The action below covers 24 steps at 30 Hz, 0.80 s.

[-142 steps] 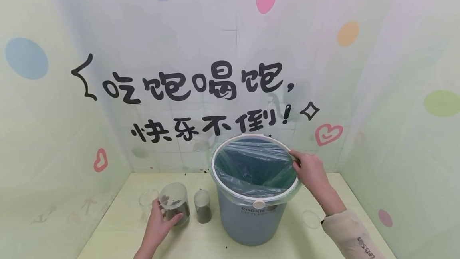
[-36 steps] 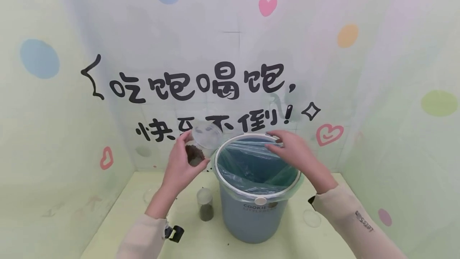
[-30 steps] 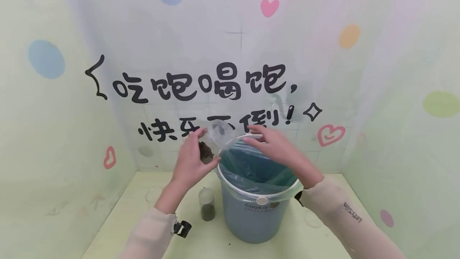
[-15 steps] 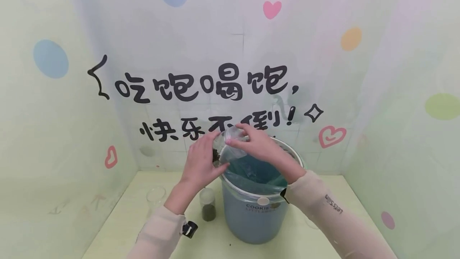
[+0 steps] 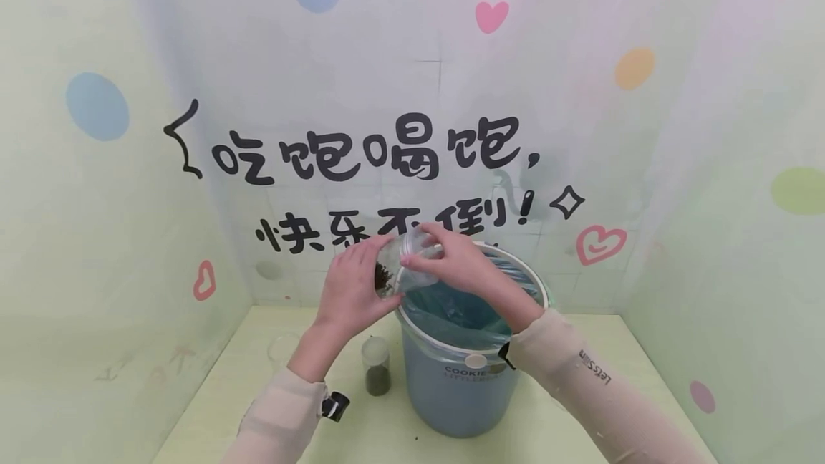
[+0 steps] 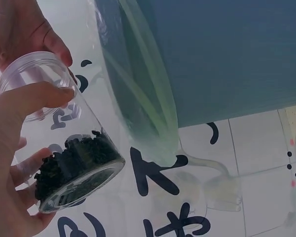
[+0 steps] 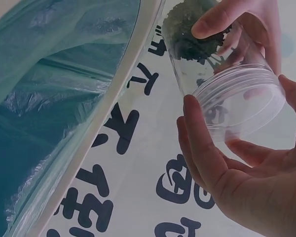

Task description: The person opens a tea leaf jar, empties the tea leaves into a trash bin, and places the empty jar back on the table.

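Observation:
Tilted beside the bin's left rim is a clear jar (image 6: 86, 116) with dark, crumbly dried leaves (image 6: 81, 158) gathered at its bottom. My left hand (image 5: 351, 281) grips the jar's body, thumb on one side and fingers on the other. Around the clear ridged lid (image 7: 246, 101), the fingers of my right hand (image 5: 460, 263) curl from the opposite end. The lid sits on the jar's mouth; whether it is loosened I cannot tell. Below and to the right stands a blue bin (image 5: 457, 396) lined with a thin green bag (image 5: 451, 306).
Left of the bin, a small clear jar (image 5: 377, 371) with dark contents stands on the pale table (image 5: 322, 442). Another clear container (image 5: 283, 349) is partly hidden behind my left forearm. A printed wall sheet (image 5: 361, 56) closes off the back.
My left hand has lifted the jar from the table to the bin's left rim and tilted it. My right hand has left the bin's rim, moved left and taken hold of the lid.

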Each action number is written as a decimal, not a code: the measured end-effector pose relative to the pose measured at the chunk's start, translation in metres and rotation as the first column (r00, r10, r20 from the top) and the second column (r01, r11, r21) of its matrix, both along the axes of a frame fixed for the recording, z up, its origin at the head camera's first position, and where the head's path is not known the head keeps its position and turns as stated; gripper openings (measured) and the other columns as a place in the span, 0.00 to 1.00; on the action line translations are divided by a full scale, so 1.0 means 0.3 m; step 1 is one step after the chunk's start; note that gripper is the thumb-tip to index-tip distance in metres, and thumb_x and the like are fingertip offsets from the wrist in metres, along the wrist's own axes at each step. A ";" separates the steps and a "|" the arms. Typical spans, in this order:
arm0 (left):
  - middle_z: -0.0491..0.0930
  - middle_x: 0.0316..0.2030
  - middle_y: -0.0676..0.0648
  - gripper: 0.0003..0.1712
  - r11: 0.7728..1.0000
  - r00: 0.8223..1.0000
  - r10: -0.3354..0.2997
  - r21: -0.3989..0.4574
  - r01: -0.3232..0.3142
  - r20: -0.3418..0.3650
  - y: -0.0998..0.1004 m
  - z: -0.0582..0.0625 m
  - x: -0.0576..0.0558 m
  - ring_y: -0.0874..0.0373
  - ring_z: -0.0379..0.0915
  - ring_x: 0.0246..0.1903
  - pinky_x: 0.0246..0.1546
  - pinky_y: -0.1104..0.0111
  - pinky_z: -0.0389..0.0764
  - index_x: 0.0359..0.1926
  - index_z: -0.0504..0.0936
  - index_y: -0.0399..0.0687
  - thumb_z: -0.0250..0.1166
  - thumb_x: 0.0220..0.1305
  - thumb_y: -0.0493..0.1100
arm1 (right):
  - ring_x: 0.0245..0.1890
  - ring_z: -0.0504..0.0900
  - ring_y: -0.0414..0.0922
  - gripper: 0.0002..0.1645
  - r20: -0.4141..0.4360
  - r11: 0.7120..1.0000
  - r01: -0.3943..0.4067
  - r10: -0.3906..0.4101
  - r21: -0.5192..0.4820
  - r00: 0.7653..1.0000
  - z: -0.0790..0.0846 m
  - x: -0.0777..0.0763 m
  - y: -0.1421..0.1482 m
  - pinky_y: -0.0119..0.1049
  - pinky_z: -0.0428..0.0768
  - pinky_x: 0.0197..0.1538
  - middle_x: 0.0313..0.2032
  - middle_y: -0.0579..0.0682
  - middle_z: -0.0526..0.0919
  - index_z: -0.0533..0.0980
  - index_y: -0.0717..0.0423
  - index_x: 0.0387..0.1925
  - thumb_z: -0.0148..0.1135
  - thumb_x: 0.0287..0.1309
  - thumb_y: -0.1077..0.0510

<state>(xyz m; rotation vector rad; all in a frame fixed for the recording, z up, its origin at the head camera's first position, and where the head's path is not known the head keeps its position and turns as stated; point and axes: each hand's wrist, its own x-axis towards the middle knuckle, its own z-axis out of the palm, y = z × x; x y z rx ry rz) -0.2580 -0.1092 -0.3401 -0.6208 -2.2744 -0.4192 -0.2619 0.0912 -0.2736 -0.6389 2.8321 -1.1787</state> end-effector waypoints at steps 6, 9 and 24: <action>0.80 0.55 0.44 0.56 1.000 1.000 0.018 -0.016 -0.018 -0.021 -0.011 0.011 0.008 0.45 0.76 0.54 0.54 0.48 0.79 0.65 0.67 0.49 0.84 0.34 0.53 | 0.60 0.80 0.60 0.43 -0.035 0.998 -0.057 0.056 -0.031 0.998 -0.005 0.002 -0.001 0.46 0.86 0.51 0.65 0.60 0.74 0.61 0.51 0.74 0.65 0.62 0.44; 0.80 0.55 0.44 0.55 1.000 1.000 0.023 -0.013 -0.023 -0.004 -0.015 0.012 0.013 0.45 0.77 0.53 0.53 0.48 0.79 0.66 0.68 0.50 0.84 0.34 0.53 | 0.60 0.79 0.59 0.43 -0.086 0.996 -0.088 0.088 -0.002 0.992 -0.007 0.003 0.000 0.46 0.86 0.51 0.67 0.58 0.73 0.62 0.49 0.74 0.66 0.61 0.44; 0.77 0.57 0.45 0.54 0.999 1.000 0.026 -0.029 -0.026 -0.012 -0.007 0.002 0.026 0.43 0.73 0.56 0.57 0.47 0.75 0.67 0.64 0.51 0.82 0.38 0.49 | 0.54 0.82 0.57 0.50 -0.027 0.996 -0.049 0.047 -0.080 0.999 -0.031 0.007 -0.002 0.50 0.83 0.56 0.73 0.58 0.63 0.50 0.48 0.78 0.61 0.64 0.39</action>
